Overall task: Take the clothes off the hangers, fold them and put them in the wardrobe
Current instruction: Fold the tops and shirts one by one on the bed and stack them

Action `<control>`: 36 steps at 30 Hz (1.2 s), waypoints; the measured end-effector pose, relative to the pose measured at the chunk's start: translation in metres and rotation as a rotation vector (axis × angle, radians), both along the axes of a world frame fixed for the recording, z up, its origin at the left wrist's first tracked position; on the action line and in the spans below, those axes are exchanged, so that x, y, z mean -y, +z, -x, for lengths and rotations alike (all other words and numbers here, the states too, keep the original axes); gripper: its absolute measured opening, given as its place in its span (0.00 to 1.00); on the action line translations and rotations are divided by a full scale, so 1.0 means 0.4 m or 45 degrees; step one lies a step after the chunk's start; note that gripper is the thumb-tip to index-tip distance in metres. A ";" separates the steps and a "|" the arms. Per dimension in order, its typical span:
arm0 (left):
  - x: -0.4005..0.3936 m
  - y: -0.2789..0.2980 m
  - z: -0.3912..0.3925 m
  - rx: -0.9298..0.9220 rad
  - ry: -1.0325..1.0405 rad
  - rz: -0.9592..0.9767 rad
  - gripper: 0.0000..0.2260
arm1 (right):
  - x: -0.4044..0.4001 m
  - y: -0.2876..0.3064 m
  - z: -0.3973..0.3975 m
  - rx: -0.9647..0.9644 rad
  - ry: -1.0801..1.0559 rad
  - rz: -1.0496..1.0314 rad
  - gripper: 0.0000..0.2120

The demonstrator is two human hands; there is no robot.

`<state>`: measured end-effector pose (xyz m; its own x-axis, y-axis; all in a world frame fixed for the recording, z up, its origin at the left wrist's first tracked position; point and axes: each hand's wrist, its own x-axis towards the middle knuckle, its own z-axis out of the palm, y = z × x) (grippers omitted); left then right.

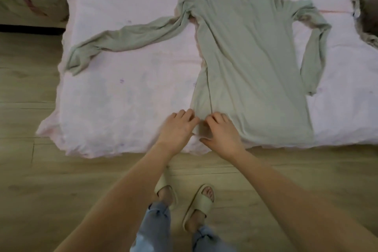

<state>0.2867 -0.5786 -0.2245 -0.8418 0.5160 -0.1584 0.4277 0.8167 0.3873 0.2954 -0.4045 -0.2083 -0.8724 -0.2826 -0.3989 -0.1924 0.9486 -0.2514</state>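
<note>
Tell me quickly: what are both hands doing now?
Left hand: pinches the hem of the grey-green long-sleeved top.
Right hand: pinches the same hem.
</note>
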 end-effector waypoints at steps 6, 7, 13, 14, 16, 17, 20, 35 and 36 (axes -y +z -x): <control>0.003 -0.003 0.002 0.138 0.195 -0.308 0.08 | 0.041 -0.033 -0.027 -0.291 -0.075 0.059 0.06; 0.006 0.001 0.000 0.170 0.217 -0.349 0.09 | 0.042 -0.036 -0.025 -0.268 -0.109 0.140 0.04; 0.007 0.000 -0.022 0.194 0.274 -0.328 0.12 | 0.031 -0.028 -0.013 -0.091 -0.304 0.393 0.11; 0.001 -0.002 -0.023 0.207 0.296 -0.323 0.12 | 0.026 -0.021 -0.012 -0.079 -0.328 0.414 0.11; -0.009 0.000 -0.015 0.226 0.397 -0.387 0.09 | 0.016 -0.012 -0.007 -0.083 -0.399 0.502 0.10; -0.012 0.000 -0.009 0.228 0.461 -0.433 0.09 | 0.011 -0.009 -0.003 -0.096 -0.426 0.536 0.10; -0.018 0.006 0.012 0.267 0.511 -0.410 0.09 | 0.005 0.001 0.018 -0.159 -0.410 0.544 0.10; 0.001 0.124 -0.123 0.125 0.842 -0.572 0.10 | 0.048 0.004 -0.029 -0.406 0.195 0.242 0.11; 0.007 0.138 -0.146 0.053 0.810 -0.487 0.09 | 0.047 0.019 -0.042 -0.385 0.278 0.265 0.12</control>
<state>0.3450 -0.5816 -0.1693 -0.9936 -0.0437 -0.1039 -0.1043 0.7065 0.7000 0.3121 -0.4234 -0.2008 -0.8522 -0.5210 -0.0493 -0.4774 0.8126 -0.3343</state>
